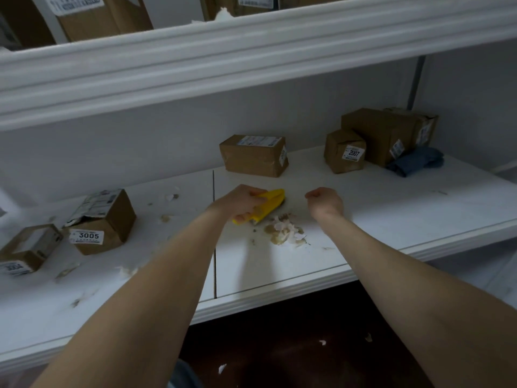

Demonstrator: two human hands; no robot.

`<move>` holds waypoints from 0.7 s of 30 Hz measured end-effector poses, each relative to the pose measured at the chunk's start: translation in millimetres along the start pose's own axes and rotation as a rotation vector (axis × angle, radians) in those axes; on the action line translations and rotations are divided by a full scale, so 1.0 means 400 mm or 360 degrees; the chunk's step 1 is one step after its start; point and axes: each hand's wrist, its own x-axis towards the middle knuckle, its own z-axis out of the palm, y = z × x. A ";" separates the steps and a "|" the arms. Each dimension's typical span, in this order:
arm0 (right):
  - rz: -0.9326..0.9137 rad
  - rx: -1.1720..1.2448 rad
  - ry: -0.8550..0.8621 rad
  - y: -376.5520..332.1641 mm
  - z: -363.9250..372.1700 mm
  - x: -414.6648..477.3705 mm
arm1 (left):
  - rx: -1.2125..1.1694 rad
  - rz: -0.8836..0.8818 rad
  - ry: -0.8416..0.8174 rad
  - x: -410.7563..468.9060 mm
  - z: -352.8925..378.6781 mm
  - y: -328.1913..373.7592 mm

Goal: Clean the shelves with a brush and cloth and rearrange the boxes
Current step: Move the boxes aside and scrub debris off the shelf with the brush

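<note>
Six cardboard boxes (25,247) (112,225) (251,161) (341,152) (372,133) (425,124) on the lower shelf (391,208), one yellow brush (270,203), one blue cloth (416,162), one debris pile (285,232)

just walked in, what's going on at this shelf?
A person is sweeping the white shelf. The left hand grips a yellow brush beside a pile of scraps mid-shelf; the right hand hovers loosely curled, holding nothing. More bits lie leftward near box 3005. A blue cloth sits untouched by the stacked boxes at right.
</note>
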 end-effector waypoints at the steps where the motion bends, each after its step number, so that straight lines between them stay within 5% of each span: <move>1: -0.0007 0.0002 -0.0008 -0.003 0.003 -0.005 | -0.0063 0.0010 -0.0045 -0.007 0.002 0.002; 10: -0.0016 0.0111 0.0009 -0.003 0.001 -0.036 | -0.0119 -0.0181 0.0599 -0.061 -0.050 -0.082; 21: -0.0034 0.0248 -0.0020 -0.031 0.018 -0.080 | -0.0483 -0.0194 0.0178 -0.124 0.040 -0.022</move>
